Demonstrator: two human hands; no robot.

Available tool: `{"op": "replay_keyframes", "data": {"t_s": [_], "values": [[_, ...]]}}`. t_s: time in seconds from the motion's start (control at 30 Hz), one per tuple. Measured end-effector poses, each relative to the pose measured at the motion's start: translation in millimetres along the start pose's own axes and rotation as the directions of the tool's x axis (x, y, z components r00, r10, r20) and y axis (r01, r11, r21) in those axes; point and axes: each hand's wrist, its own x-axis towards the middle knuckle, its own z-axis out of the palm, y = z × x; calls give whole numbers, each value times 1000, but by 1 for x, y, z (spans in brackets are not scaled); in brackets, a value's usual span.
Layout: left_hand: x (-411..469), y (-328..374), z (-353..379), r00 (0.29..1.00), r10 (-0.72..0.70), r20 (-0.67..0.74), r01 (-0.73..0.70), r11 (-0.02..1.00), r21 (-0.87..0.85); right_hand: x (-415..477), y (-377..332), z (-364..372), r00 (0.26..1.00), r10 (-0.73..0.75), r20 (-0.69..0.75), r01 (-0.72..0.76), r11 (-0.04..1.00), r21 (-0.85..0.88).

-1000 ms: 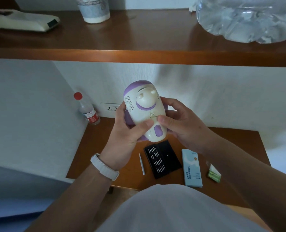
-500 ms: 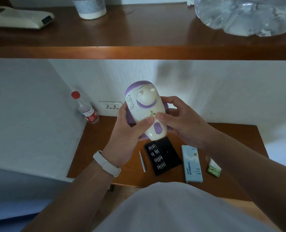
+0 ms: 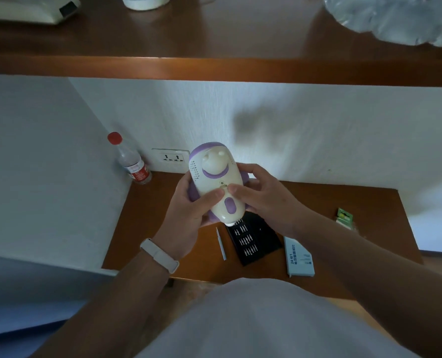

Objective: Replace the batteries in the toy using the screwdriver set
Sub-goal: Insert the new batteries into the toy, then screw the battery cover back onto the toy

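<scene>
A cream and purple toy (image 3: 216, 182) is held upright above the wooden desk, its underside facing me. My left hand (image 3: 186, 215) grips it from the left, thumb across the lower body. My right hand (image 3: 261, 197) grips it from the right, thumb tip beside the small screw hole at its middle. Below on the desk lie a thin screwdriver handle (image 3: 221, 244), the open black tray of bits (image 3: 253, 239), the pale blue screwdriver set box (image 3: 299, 257) and a green battery pack (image 3: 344, 218).
A clear bottle with a red cap (image 3: 130, 160) stands at the desk's back left by a wall socket (image 3: 171, 158). A wooden shelf (image 3: 214, 68) overhangs the desk. White walls close in the left and back. My lap fills the foreground.
Both hands and the toy have come lower in the view, closer to the desk. The grip on the toy looks the same.
</scene>
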Motion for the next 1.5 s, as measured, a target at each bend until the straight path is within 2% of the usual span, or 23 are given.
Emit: {"op": "replay_keyframes", "data": {"t_s": [0.1, 0.23, 0.4, 0.53, 0.6, 0.7, 0.8, 0.93, 1.17, 1.37, 1.5], "values": [[-1, -16, -22, 999, -44, 5, 44, 999, -6, 9, 14, 16, 999, 31, 28, -31, 999, -18], [-2, -41, -52, 991, -119, -55, 119, 993, -6, 18, 34, 39, 995, 57, 79, -51, 996, -74], [-5, -65, -90, 978, -188, -86, 187, 982, -14, 31, 68, 61, 985, 140, 102, -138, 990, -25], [-5, -84, -113, 962, -241, -125, 239, 970, -31, 39, 98, 79, 977, 212, 33, -212, 977, 15], [-2, -91, -122, 959, -248, -136, 246, 969, -33, 42, 109, 89, 974, 221, -58, -225, 971, -79], [4, -101, -132, 954, -261, -148, 258, 965, -39, 46, 129, 98, 944, 257, -209, -306, 917, -254], [10, -107, -143, 950, -280, -142, 274, 960, -56, 45, 147, 97, 908, 260, -328, -367, 871, -325], [16, -113, -156, 950, -301, -85, 295, 952, -81, 37, 174, 79, 853, 265, -449, -484, 725, -491], [18, -117, -166, 958, -287, -32, 285, 958, -43, 36, 201, 73, 864, 234, -445, -501, 486, -716], [16, -112, -168, 971, -238, 2, 237, 967, 91, 44, 211, 78, 867, 263, -423, -497, 382, -780], [12, -111, -167, 977, -212, -16, 211, 961, 178, 48, 214, 80, 850, 311, -426, -523, 394, -756]]}}
